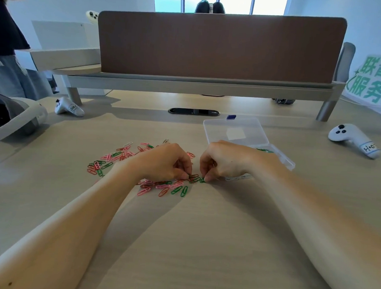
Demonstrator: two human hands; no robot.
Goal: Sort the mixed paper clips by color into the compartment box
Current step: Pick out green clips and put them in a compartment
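– Pale wood table, wide-angle view from the head. What's far left?

– White controller with a handwritten label, lying well back, apart from the work.

– And the clips?

– Loose paper clips scattered left of centre: pink, red, green, a few white. They run from behind the left hand round to its near side.

– Left hand?

– Left hand sits knuckles up on the heap, fingers curled down. Its fingertips pinch a reddish clip at the heap's right edge.

– Right hand?

– Right hand is just beside the left, not touching it. Fingers curled too; thumb and forefinger pinch a green clip against the table. A few white clips lie under the wrist.

– Where's the box?

– Clear plastic compartment box is behind the right hand, lid laid open toward the far side. The wrist hides much of the tray. Some green clips show inside; which compartment, cannot tell.

– Further right?

– Second white controller, labelled, well apart from the box. A brown divider panel spans the back of the table.
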